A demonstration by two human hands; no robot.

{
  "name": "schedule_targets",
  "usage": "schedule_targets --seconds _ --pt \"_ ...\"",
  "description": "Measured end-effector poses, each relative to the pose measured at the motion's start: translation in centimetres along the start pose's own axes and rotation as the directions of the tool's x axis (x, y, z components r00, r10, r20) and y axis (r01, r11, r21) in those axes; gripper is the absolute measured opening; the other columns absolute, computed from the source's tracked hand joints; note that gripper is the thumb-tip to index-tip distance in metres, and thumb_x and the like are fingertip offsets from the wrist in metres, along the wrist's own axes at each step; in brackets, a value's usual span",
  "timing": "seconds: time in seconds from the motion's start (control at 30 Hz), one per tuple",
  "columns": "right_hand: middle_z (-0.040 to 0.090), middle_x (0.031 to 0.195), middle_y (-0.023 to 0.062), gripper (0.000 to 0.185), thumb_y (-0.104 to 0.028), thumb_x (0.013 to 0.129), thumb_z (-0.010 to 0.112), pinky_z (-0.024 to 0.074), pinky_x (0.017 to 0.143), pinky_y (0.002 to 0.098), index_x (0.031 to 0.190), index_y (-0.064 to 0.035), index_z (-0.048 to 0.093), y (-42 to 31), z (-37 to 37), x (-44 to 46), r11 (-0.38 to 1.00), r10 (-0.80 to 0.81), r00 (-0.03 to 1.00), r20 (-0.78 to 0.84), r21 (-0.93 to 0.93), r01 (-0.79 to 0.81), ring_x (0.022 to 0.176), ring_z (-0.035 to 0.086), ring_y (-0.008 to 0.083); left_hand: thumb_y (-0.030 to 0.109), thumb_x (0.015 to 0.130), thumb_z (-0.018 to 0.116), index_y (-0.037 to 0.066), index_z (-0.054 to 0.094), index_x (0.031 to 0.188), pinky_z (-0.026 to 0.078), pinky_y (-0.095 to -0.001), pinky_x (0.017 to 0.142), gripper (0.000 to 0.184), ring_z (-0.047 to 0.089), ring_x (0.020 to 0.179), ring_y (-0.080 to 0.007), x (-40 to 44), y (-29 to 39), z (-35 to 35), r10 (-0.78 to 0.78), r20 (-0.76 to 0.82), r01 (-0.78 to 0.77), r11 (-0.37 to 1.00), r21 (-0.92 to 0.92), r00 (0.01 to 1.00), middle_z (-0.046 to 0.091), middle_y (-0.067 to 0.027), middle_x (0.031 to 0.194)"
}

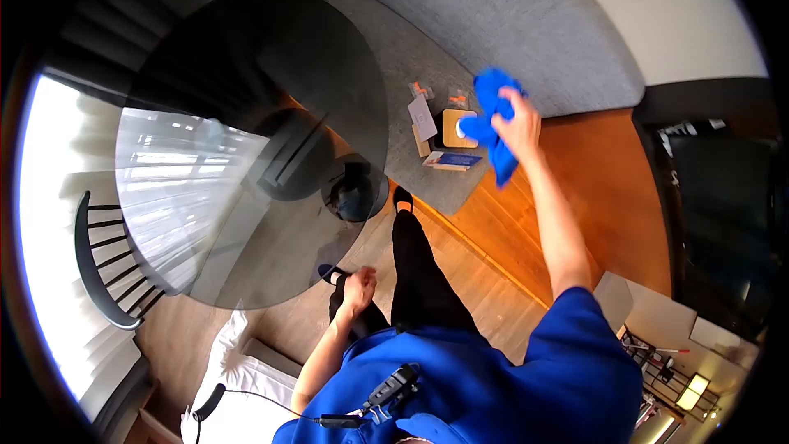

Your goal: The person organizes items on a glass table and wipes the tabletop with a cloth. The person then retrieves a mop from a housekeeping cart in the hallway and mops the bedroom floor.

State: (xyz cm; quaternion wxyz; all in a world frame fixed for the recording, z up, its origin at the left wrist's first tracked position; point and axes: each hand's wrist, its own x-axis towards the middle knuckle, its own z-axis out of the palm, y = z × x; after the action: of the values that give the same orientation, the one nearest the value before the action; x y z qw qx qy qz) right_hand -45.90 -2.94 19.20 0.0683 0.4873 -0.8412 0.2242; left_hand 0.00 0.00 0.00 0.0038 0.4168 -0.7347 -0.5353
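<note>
My right hand grips a bunched blue cloth above the wooden ledge, just right of the grey seat cushion. Part of the cloth hangs down below the fingers, and another part reaches over a small square wooden item. Beside that item lie a pale card, a blue and white packet and small clear packets with orange parts. Low over my lap, near the edge of the round glass table, is my left hand, its fingers curled and slightly blurred; whether it holds anything is hidden.
The round dark glass table fills the left side. A dark spindle-backed chair stands by the curtained window. A grey backrest curves behind the seat. At the right is a black screen, with a lit shelf below it.
</note>
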Motion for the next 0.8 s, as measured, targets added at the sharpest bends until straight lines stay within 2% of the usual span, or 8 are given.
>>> schedule_targets --seconds 0.17,0.23,0.27,0.3,0.37,0.43,0.6,0.8 --pt "0.049 0.114 0.0146 0.068 -0.027 0.073 0.067 0.0388 0.080 0.0478 0.132 -0.0143 0.036 8.2 6.6 0.4 0.958 -0.069 0.996 0.053 -0.274 0.081 0.103 0.045 0.0343 0.016 0.086 0.050 -0.002 0.058 0.093 0.048 -0.0367 0.066 0.021 0.063 0.078 -0.0343 8.6 5.5 9.2 -0.152 -0.117 0.110 0.945 -0.307 0.981 0.063 -0.0205 0.081" --pt "0.056 0.104 0.0145 0.048 -0.019 0.075 0.064 0.0427 0.078 0.0442 0.120 -0.0096 0.048 10.2 10.7 -2.2 1.000 -0.021 0.998 0.064 0.005 0.021 0.094 0.052 0.0337 0.022 0.083 0.055 0.000 0.057 0.096 0.048 -0.0356 0.063 0.025 0.063 0.071 -0.0297 15.6 6.4 11.2 -0.117 -0.228 0.062 0.969 -0.238 0.967 0.063 -0.0165 0.077" --pt "0.063 0.087 0.0137 0.032 -0.015 0.075 0.062 0.0483 0.070 0.0398 0.106 -0.0060 0.056 9.3 12.0 -4.4 0.943 0.197 0.942 0.272 0.210 -0.258 0.079 0.061 0.0308 0.024 0.081 0.059 0.000 0.057 0.097 0.048 -0.0340 0.059 0.029 0.063 0.066 -0.0244 17.9 7.0 12.1 -0.086 -0.277 0.037 0.983 -0.178 0.957 0.063 -0.0135 0.074" --pt "0.065 0.076 0.0131 0.026 -0.016 0.076 0.063 0.0506 0.061 0.0365 0.099 -0.0045 0.059 9.6 14.7 -7.1 0.880 0.218 0.929 0.300 0.351 -0.320 0.068 0.064 0.0284 0.025 0.080 0.061 0.000 0.056 0.097 0.048 -0.0359 0.061 0.030 0.063 0.068 -0.0275 20.0 7.3 13.3 -0.138 -0.257 0.093 0.980 -0.178 0.957 0.064 -0.0143 0.076" --pt "0.065 0.080 0.0159 0.030 -0.023 0.077 0.066 0.0510 0.063 0.0363 0.100 -0.0055 0.059 5.8 15.6 -8.9 0.828 0.262 0.830 0.492 0.328 -0.455 0.071 0.065 0.0308 0.026 0.079 0.063 0.002 0.055 0.096 0.048 -0.0401 0.064 0.031 0.063 0.075 -0.0335 23.3 7.4 15.1 -0.235 -0.227 0.206 0.967 -0.147 0.945 0.065 -0.0160 0.079" --pt "0.065 0.079 0.0163 0.027 -0.022 0.079 0.063 0.0495 0.063 0.0402 0.100 -0.0051 0.060 4.2 18.5 -9.7 0.911 0.158 0.897 0.412 0.290 -0.294 0.072 0.064 0.0338 0.028 0.079 0.061 0.004 0.053 0.095 0.048 -0.0446 0.069 0.030 0.061 0.083 -0.0393 26.0 7.3 16.0 -0.325 -0.223 0.313 0.945 -0.090 0.919 0.065 -0.0178 0.083" --pt "0.062 0.067 0.0203 0.015 -0.016 0.081 0.055 0.0481 0.060 0.0448 0.080 -0.0014 0.057 3.8 20.8 -10.3 0.985 0.150 0.769 0.622 -0.030 -0.168 0.065 0.062 0.0375 0.025 0.078 0.060 0.001 0.041 0.092 0.047 -0.0504 0.068 0.034 0.059 0.079 -0.0445 28.6 8.1 16.0 -0.284 -0.173 0.295 0.955 0.040 0.943 0.062 -0.0254 0.080" --pt "0.061 0.063 0.0206 0.013 -0.012 0.077 0.058 0.0487 0.056 0.0455 0.073 -0.0007 0.055 2.3 20.3 -11.2 0.971 0.084 0.779 0.622 0.125 -0.205 0.060 0.061 0.0373 0.024 0.077 0.062 0.005 0.038 0.094 0.047 -0.0514 0.062 0.034 0.058 0.074 -0.0440 27.4 7.8 16.4 -0.151 -0.233 0.171 0.983 0.065 0.961 0.059 -0.0213 0.083"
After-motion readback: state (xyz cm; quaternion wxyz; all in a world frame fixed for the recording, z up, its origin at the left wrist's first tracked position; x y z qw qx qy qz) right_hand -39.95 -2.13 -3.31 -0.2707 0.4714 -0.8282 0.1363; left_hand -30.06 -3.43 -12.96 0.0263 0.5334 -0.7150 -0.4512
